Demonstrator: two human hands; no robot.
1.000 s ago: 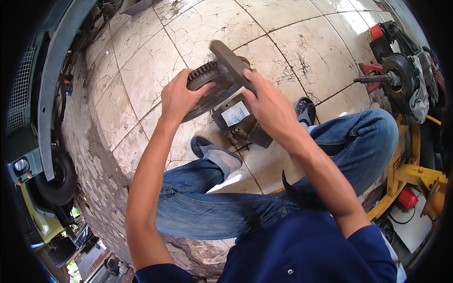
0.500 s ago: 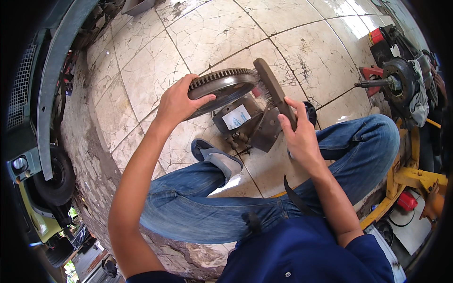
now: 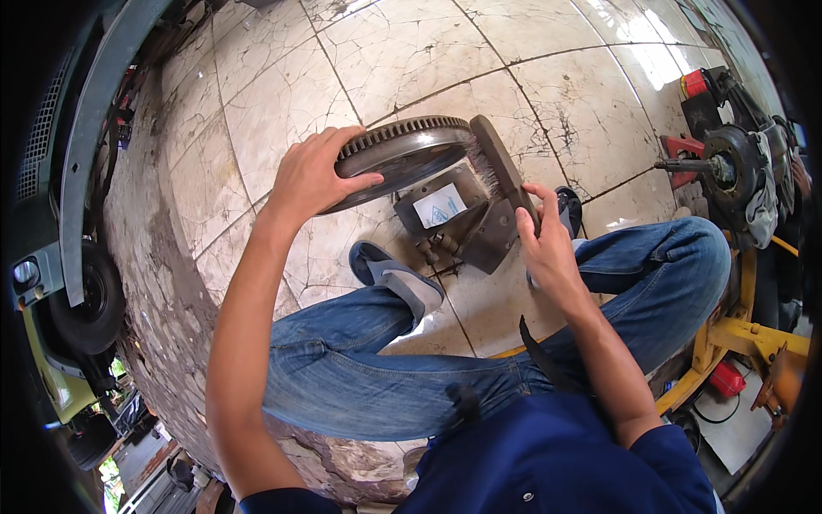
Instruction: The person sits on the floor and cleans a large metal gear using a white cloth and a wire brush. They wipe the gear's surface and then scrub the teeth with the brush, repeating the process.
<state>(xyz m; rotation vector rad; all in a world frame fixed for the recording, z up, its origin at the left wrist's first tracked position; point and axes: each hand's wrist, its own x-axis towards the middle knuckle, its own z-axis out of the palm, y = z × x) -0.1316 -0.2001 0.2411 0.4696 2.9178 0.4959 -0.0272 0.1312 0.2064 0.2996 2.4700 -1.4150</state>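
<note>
- Apparent step: brushing toothed flywheel (image 3: 411,147), held tilted above tiled floor (image 3: 411,64).
- Gripped between thumb and curled fingers of left hand (image 3: 317,176).
- Pinched by right hand (image 3: 550,247): wire brush (image 3: 503,163), bristles at flywheel's right edge.
- Next, probably: steady flywheel, stroke along teeth.

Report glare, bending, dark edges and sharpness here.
Head view: white glare on the floor tiles, upper right; head view: grey beam at left looks bowed; head view: corners go black; head view: brush and toothed wheel look fairly sharp.
</note>
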